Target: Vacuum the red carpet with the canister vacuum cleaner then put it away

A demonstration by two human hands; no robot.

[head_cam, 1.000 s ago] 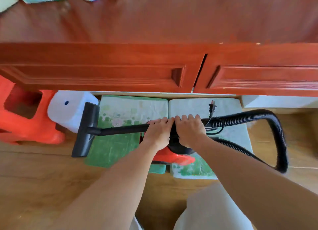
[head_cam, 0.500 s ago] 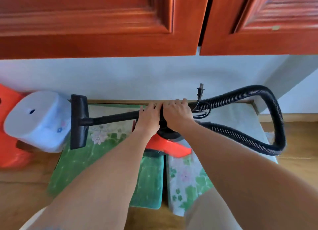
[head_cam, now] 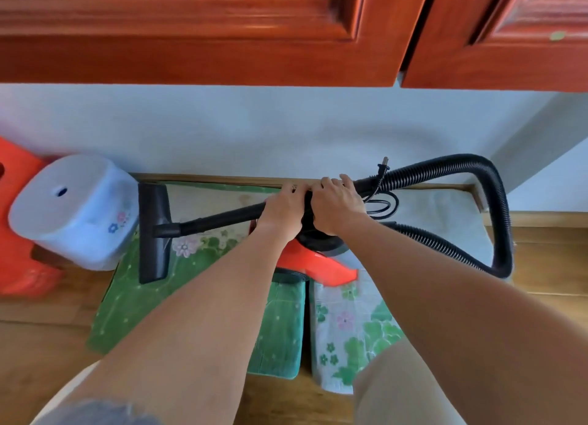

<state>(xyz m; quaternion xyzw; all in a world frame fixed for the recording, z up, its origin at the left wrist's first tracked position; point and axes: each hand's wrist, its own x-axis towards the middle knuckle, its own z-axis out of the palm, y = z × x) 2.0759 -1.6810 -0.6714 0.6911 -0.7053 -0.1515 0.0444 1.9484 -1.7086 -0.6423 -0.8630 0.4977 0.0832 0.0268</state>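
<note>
The red canister vacuum (head_cam: 318, 264) sits on green floral mats under a wooden cabinet, close to the white wall. Its black wand (head_cam: 219, 219) runs left to the flat floor nozzle (head_cam: 154, 233). The ribbed black hose (head_cam: 496, 221) loops out to the right and back to the canister. A coiled cord with its plug (head_cam: 383, 166) hangs by the hose end. My left hand (head_cam: 281, 209) grips the wand over the canister's top. My right hand (head_cam: 337, 203) grips the wand and hose end right beside it. No red carpet is in view.
A red-brown wooden cabinet (head_cam: 222, 33) overhangs the spot from above. A pale blue round stool (head_cam: 74, 209) lies on its side at the left, next to an orange plastic stool (head_cam: 19, 233). Green mats (head_cam: 280, 329) and a white floral mat (head_cam: 350, 329) cover the wooden floor (head_cam: 38, 345).
My view has dropped lower and closer under the cabinet. The vacuum has slid further back toward the wall, both hands still holding the wand.
</note>
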